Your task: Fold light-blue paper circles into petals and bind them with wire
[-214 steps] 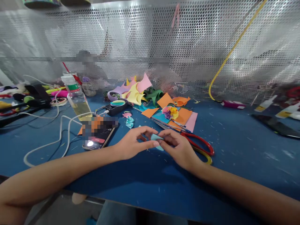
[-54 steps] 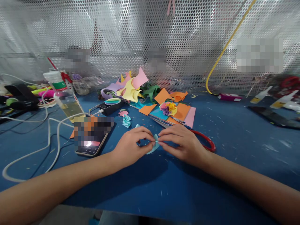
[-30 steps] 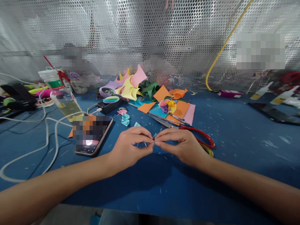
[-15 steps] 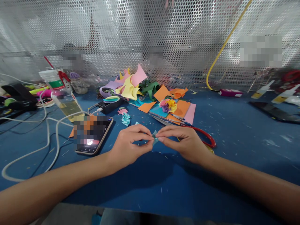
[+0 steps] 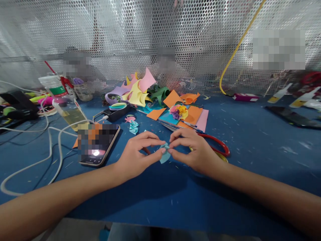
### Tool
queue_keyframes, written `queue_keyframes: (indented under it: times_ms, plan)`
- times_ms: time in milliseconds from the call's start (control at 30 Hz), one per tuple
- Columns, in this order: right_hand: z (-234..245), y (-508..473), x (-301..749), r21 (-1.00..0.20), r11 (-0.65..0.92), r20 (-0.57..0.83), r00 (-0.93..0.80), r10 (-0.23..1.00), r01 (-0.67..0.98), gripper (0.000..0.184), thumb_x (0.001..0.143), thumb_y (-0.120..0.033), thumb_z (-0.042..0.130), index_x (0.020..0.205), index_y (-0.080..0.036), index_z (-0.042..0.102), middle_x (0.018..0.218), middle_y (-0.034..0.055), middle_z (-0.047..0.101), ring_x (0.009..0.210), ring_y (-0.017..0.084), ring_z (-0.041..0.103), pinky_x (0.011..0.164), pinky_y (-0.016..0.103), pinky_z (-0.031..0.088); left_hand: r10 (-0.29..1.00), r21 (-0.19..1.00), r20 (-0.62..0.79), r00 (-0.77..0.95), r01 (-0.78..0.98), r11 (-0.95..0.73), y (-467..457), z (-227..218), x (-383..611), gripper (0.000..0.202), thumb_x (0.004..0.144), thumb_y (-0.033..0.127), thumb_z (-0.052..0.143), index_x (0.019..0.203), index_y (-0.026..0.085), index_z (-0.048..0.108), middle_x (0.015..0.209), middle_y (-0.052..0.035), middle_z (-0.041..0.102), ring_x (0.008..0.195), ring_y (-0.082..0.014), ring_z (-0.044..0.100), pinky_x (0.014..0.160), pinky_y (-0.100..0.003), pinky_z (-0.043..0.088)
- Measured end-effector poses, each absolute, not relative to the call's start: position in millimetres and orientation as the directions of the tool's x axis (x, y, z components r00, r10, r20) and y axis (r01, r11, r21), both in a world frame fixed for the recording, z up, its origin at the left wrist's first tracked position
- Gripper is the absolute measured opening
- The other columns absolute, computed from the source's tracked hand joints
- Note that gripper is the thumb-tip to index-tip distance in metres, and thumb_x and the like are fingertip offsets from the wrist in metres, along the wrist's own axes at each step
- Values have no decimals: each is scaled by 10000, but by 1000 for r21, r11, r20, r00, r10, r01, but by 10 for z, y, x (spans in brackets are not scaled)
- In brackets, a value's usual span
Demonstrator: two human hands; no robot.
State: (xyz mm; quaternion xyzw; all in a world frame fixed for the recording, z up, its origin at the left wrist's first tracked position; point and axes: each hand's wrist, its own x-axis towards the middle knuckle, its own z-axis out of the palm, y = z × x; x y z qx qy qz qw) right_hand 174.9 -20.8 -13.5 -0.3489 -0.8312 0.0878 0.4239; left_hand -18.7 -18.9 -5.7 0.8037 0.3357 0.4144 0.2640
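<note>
A small light-blue piece of paper (image 5: 164,157), partly crumpled at its top, is pinched between both hands above the blue table. My left hand (image 5: 140,154) holds its left side between thumb and fingertips. From the right, my right hand (image 5: 194,149) grips the other side, thumb and fingers closed on it. Behind the hands lie a crumpled light-blue paper piece (image 5: 133,127) and a pink one (image 5: 130,118). Scissors with red handles (image 5: 223,146) rest behind my right hand, partly hidden by it. A multicoloured crumpled-paper flower (image 5: 178,112) sits on orange and blue sheets.
To the left lie a phone (image 5: 110,144) and a looping white cable (image 5: 60,144), near a tilted bottle of yellowish liquid (image 5: 71,115). Cut paper scraps (image 5: 136,93) pile up at the back before a perforated metal screen (image 5: 200,43). A dark phone (image 5: 291,115) lies at right.
The light-blue paper has turned between my fingers and shows more of its face below the fingertips. Both hands have shifted only slightly. The camera view has moved a little.
</note>
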Motion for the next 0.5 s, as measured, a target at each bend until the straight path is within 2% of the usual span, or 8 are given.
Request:
queue_keyframes:
  times_ms: [133,500]
  plan:
    - [-140,-226,1757,-334,756,644,-449,620,563,32,740,-228,633,709,-234,627,817,10,615,815,168,570,782,353,369,747,693,470,470,329,-642,-188,-59,-185,110,759,221,622,802,174,712,819,-47,617,643,-90,584,505,-172,497]
    - [-135,-266,1768,-270,778,657,-482,580,567,28,774,-238,605,755,-236,626,831,-2,620,827,155,568,793,349,315,780,739,452,432,308,-599,-195,-48,-168,74,711,212,667,744,171,718,765,-38,628,606,-89,585,465,-169,482]
